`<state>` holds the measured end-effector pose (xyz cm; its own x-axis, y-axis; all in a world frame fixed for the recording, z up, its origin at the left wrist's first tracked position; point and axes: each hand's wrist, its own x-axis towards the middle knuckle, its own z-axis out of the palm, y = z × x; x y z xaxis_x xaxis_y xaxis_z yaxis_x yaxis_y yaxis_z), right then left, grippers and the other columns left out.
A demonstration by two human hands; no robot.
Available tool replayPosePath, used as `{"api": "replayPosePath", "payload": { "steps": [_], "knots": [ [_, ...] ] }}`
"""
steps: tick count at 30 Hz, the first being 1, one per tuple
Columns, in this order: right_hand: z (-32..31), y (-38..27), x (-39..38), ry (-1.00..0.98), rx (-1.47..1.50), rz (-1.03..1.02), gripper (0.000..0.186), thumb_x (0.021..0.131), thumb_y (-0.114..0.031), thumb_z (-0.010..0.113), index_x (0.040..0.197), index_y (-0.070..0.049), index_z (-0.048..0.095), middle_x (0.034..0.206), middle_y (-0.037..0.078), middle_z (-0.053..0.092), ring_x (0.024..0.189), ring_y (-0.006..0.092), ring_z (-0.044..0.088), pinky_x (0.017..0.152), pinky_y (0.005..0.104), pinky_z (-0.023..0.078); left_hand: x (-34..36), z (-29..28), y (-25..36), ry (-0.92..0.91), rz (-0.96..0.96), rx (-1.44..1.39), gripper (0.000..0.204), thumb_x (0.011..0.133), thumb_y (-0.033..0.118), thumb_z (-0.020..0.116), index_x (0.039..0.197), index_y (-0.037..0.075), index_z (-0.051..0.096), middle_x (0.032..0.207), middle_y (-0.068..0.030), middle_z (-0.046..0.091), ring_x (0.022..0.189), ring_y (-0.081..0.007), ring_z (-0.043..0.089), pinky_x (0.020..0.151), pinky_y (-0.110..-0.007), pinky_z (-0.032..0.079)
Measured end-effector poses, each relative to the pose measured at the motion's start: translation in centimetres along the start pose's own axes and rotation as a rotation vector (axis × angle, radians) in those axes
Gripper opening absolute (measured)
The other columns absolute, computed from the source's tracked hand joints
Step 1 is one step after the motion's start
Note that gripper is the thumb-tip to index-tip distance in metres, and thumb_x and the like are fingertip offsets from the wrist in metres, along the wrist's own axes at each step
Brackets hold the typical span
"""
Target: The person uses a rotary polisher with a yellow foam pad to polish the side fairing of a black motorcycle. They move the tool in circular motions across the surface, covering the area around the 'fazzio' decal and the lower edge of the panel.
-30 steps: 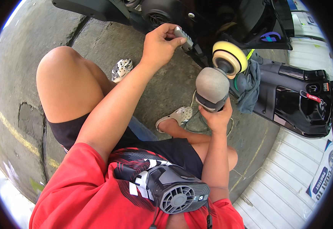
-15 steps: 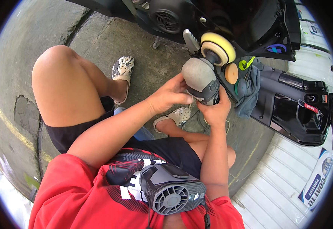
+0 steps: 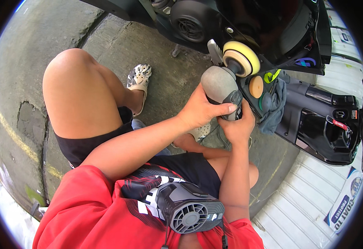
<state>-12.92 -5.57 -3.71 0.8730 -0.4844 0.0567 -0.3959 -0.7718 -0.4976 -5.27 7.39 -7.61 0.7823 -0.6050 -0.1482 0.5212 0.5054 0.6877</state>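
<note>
Both hands are on a grey and black power polisher (image 3: pixel 219 84) with a round yellow foam pad (image 3: pixel 245 56) at its far end. My left hand (image 3: pixel 204 109) wraps round the near side of the body, its thumb lying across the dark part. From the right and below, my right hand (image 3: pixel 238 123) grips the black handle end, its fingers mostly hidden behind it. The pad is close beside the glossy black bodywork of a scooter (image 3: pixel 256 20); whether it touches cannot be made out.
Right of the polisher lie an orange round pad (image 3: pixel 256 86) and a grey-blue cloth (image 3: pixel 276 106). A black scooter panel with a red key tag (image 3: pixel 338 123) stands farther right. A small fan (image 3: pixel 191 216) hangs at my chest. White slatted panelling (image 3: pixel 291 199) edges the lower right.
My left hand has slid to the right along the polisher, and its thumb now lies over the body. The whole view has shifted slightly; the right hand keeps its grip.
</note>
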Motion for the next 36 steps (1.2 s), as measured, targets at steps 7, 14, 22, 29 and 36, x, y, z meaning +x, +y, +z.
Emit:
{"api": "replayPosePath", "payload": {
  "steps": [7, 14, 22, 29, 36],
  "knots": [
    [-0.4, -2.3, 1.5, 0.053, 0.051, -0.12, 0.065, 0.055, -0.013, 0.082, 0.118, -0.008, 0.066, 0.105, 0.013, 0.071, 0.098, 0.0336, 0.069, 0.086, 0.0414, 0.054, 0.2, -0.3, 2.8, 0.004, 0.113, 0.04, 0.067, 0.075, 0.018, 0.087, 0.13, 0.002, 0.053, 0.116, -0.0082, 0.065, 0.108, -0.0179, 0.063, 0.097, -0.035, 0.051],
    [-0.2, -2.7, 1.2, 0.012, 0.027, -0.076, 0.066, 0.055, -0.013, 0.081, 0.119, -0.008, 0.066, 0.108, 0.013, 0.071, 0.102, 0.0337, 0.069, 0.087, 0.0412, 0.054, 0.0, -0.5, 3.0, 0.021, 0.117, 0.069, 0.064, 0.076, 0.017, 0.086, 0.128, 0.001, 0.054, 0.116, -0.0086, 0.065, 0.108, -0.0171, 0.063, 0.096, -0.035, 0.051],
    [-1.0, -3.4, 1.6, 0.015, 0.101, -0.074, 0.065, 0.054, -0.013, 0.083, 0.117, -0.009, 0.067, 0.105, 0.014, 0.072, 0.1, 0.0343, 0.069, 0.087, 0.0417, 0.055, 0.0, 0.2, 3.7, 0.022, 0.129, 0.075, 0.067, 0.076, 0.019, 0.087, 0.13, 0.002, 0.052, 0.118, -0.0086, 0.064, 0.109, -0.0176, 0.062, 0.098, -0.035, 0.05],
    [-0.4, -8.2, 3.3, 0.008, 0.305, -0.09, 0.067, 0.054, -0.014, 0.086, 0.118, -0.008, 0.067, 0.106, 0.012, 0.072, 0.101, 0.033, 0.069, 0.088, 0.0411, 0.054, 0.1, 0.6, 9.1, 0.116, 0.299, 0.111, 0.059, 0.077, 0.016, 0.085, 0.125, 0.001, 0.055, 0.111, -0.0078, 0.066, 0.102, -0.016, 0.065, 0.092, -0.033, 0.052],
    [-0.9, -8.6, 3.1, -0.017, 0.282, -0.082, 0.069, 0.054, -0.015, 0.087, 0.119, -0.009, 0.066, 0.109, 0.013, 0.072, 0.103, 0.0336, 0.069, 0.089, 0.0414, 0.054, 0.0, 1.1, 9.2, 0.122, 0.348, 0.154, 0.061, 0.078, 0.016, 0.084, 0.129, 0.001, 0.053, 0.114, -0.0083, 0.065, 0.103, -0.0168, 0.063, 0.094, -0.034, 0.05]
  ]
}}
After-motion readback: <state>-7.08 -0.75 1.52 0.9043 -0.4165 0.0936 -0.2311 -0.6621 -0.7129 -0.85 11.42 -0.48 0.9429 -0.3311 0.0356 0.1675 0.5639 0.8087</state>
